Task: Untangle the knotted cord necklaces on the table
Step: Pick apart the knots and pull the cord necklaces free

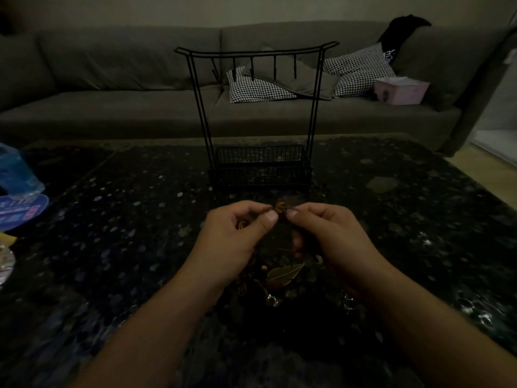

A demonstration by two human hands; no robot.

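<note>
Right now both hands are working the knot [280,209] just above the table [140,219]: the left hand [237,233] is pinching one side, the right hand [330,233] the other, while the remaining cord necklaces [268,278] are trailing below. Judging by this, loosening means easing the loops apart gently rather than tugging, since pulling would likely tighten them.

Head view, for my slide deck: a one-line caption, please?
Both hands pinch a knotted cord before a black wire stand.
</note>
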